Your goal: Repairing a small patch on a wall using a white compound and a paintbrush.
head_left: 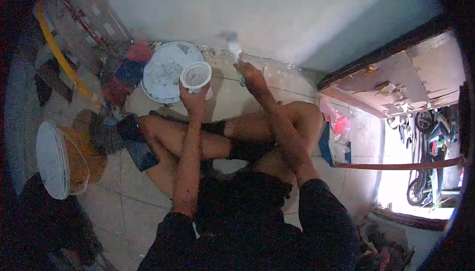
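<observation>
Left fingers (185,93) hold a white tub (200,86); right fingers (246,72) grip a brush (234,48).

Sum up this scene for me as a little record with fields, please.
Left hand: holds a small white tub; contents unclear
Right hand: holds a brush-like tool, tip blurred
Tool and wall: contact cannot be told
Posture: seated, legs bent, on a tiled floor
Beside the tub: round white lid, smeared
Far left: yellow hose
Right: door with peeling surface
</observation>
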### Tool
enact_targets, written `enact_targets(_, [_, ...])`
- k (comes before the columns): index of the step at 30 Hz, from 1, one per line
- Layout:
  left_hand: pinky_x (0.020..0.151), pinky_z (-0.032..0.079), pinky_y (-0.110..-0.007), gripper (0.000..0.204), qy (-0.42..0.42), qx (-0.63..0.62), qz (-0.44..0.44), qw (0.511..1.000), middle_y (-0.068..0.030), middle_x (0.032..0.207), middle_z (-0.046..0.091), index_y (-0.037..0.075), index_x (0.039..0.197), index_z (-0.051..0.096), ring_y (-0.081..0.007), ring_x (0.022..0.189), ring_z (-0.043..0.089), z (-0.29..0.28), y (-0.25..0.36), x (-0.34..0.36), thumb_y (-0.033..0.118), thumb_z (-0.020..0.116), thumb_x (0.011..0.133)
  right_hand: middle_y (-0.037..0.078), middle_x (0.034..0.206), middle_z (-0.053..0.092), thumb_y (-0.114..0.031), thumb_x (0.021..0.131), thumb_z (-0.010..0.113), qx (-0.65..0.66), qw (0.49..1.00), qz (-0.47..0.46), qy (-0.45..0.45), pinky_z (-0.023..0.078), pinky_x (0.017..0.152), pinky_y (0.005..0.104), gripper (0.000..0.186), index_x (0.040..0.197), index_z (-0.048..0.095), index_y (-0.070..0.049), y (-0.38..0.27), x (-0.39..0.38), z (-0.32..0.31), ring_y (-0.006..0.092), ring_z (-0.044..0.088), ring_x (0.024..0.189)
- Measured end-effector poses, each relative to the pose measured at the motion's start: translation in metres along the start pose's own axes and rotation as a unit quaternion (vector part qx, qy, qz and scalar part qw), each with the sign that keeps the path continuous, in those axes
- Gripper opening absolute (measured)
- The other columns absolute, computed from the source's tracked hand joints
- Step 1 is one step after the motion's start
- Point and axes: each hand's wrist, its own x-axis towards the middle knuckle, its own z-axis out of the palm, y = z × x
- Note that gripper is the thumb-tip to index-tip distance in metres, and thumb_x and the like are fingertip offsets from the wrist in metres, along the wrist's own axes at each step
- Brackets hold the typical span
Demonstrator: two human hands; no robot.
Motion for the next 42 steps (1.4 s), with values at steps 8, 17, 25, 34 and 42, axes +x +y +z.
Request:
enact_targets(8, [0.098, 0.046, -0.041, 0.070, -0.009, -0.008, -0.005, 1.000, -0.0139, 0.121, 0.061, -0.001, 0.128, 0.051, -0.0257, 0.112, 0.058, -0.007, -0.001, 0.000, 0.013, 0.087, 0.069, 0.016, 0.123, 0.064, -0.005, 0.089, 0.059, 0.071, 0.997, 0.020, 0.034, 0.052, 0.094, 0.0409, 0.036, 0.125, 0.061, -0.010, 0.013, 0.023, -0.034, 0.0329, 0.063, 0.109])
enact_targets(17, [0.098, 0.046, -0.043, 0.074, -0.023, -0.007, -0.026, 0.999, -0.0151, 0.123, 0.060, -0.001, 0.130, 0.050, -0.0283, 0.113, 0.057, 0.004, 0.006, -0.002, 0.016, 0.088, 0.069, 0.013, 0.121, 0.066, -0.011, 0.093, 0.061, -0.036, 0.941, -0.043, 0.335, 0.052, 0.089, 0.0337, 0.028, 0.121, 0.065, -0.011, -0.042, 0.090, -0.223, 0.0256, 0.065, 0.103])
enact_targets(25, [0.100, 0.044, -0.042, 0.070, -0.019, -0.013, -0.030, 0.999, -0.0142, 0.123, 0.060, 0.000, 0.128, 0.052, -0.0263, 0.115, 0.057, 0.016, 0.018, -0.006, 0.011, 0.088, 0.069, 0.016, 0.139, 0.053, 0.003, 0.080, 0.058, -0.020, 0.998, 0.008, 0.055, 0.053, 0.093, 0.0441, 0.058, 0.135, 0.053, -0.014, 0.016, 0.002, -0.056, 0.0352, 0.060, 0.114])
enact_targets(34, [0.101, 0.044, -0.042, 0.072, -0.018, 0.013, -0.014, 1.000, -0.0148, 0.127, 0.059, -0.002, 0.129, 0.051, -0.0271, 0.117, 0.056, -0.010, -0.017, 0.002, 0.013, 0.089, 0.069, 0.017, 0.123, 0.063, 0.002, 0.083, 0.060, 0.101, 0.994, 0.037, 0.008, 0.050, 0.098, 0.0403, 0.046, 0.128, 0.059, -0.009, -0.003, 0.004, -0.048, 0.0326, 0.060, 0.115])
enact_targets(42, [0.099, 0.045, -0.040, 0.073, -0.037, -0.018, -0.026, 0.999, -0.0136, 0.123, 0.061, 0.000, 0.127, 0.053, -0.0248, 0.112, 0.059, 0.014, 0.004, -0.009, 0.012, 0.090, 0.065, 0.019, 0.124, 0.063, 0.007, 0.084, 0.066, 0.150, 0.954, 0.021, 0.260, 0.054, 0.092, 0.0334, 0.037, 0.121, 0.065, -0.002, -0.013, 0.007, -0.165, 0.0278, 0.064, 0.111])
